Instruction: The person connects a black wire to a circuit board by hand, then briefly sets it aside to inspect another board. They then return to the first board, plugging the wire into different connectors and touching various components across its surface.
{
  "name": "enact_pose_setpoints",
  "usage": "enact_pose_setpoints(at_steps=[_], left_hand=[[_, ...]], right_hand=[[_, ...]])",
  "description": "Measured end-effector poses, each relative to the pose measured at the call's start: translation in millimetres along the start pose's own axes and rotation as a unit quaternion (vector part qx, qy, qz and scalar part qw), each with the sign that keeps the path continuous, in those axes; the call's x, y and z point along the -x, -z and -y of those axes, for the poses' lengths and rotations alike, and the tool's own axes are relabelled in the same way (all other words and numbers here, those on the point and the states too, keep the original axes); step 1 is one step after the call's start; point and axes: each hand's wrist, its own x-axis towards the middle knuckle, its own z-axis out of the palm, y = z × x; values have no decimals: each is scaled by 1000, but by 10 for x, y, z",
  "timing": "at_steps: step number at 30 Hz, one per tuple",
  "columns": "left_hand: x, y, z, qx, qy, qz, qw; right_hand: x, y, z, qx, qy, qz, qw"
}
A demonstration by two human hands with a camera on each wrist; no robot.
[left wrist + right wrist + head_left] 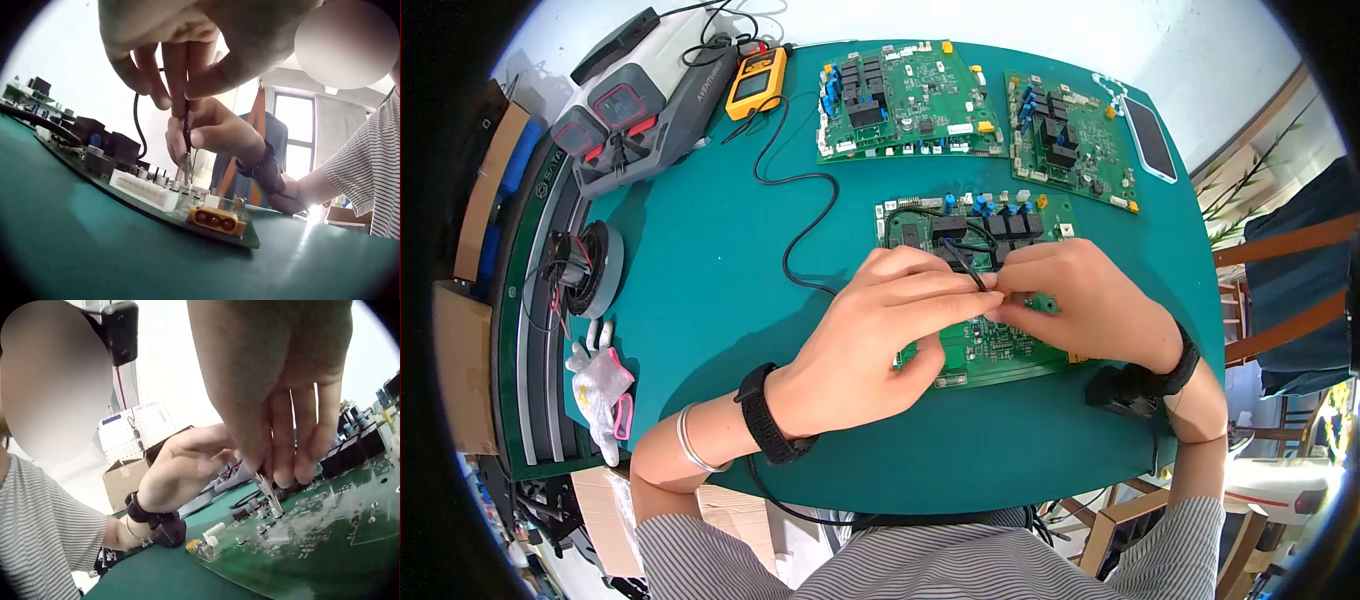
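Over a green circuit board [1020,365], both hands meet at a black test lead. My left hand [870,320] pinches the lead with thumb and fingertips. Against it, my right hand [1080,295] pinches the lead lower down. A narrow metal tip [188,167] points down from the fingers, close over the components near the board's edge. In the right wrist view the metal tip [270,495] has two prongs, right at small silver parts. A loop of black cable [910,210] lies over the relays. A yellow connector [215,220] sits at the board's corner.
A yellow handheld meter [757,82] lies at the back left, its black cable [837,195] winding across the green table [700,250]. Stacked circuit boards [940,90], another board [1090,160] and a phone [1150,138] lie behind. Gloves [600,390] rest at the left edge.
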Motion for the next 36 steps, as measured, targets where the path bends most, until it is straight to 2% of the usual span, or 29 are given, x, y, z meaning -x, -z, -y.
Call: enact_pose_setpoints(at_steps=[3,7,9,11,17,24,27,31,32,36], left_hand=[[6,-3,-14,0,-11,16,1000],[18,-15,-56,-44,-38,21,998],[34,-19,-134,-91,-43,11,995],[50,-22,-231,-136,-47,1,990],[101,8,-430,-141,18,38,989],[169,-33,-560,-182,20,69,981],[206,-79,-566,-246,6,78,966],[212,-31,-688,-282,51,136,948],[212,-22,-705,-285,69,160,943],[258,-79,-639,-327,56,170,928]], right_hand=[[18,37,2,-35,-8,15,999],[69,23,96,-21,-39,40,998],[65,-45,173,-12,-54,-19,998],[78,-78,215,-12,-49,-29,998],[65,-101,253,11,-32,-46,998],[82,-62,273,5,-35,-16,999],[81,-100,258,-4,-33,-37,999],[95,-106,271,13,-34,-39,999],[101,-114,267,10,-35,-32,999],[98,-121,222,5,-46,-1,999]])
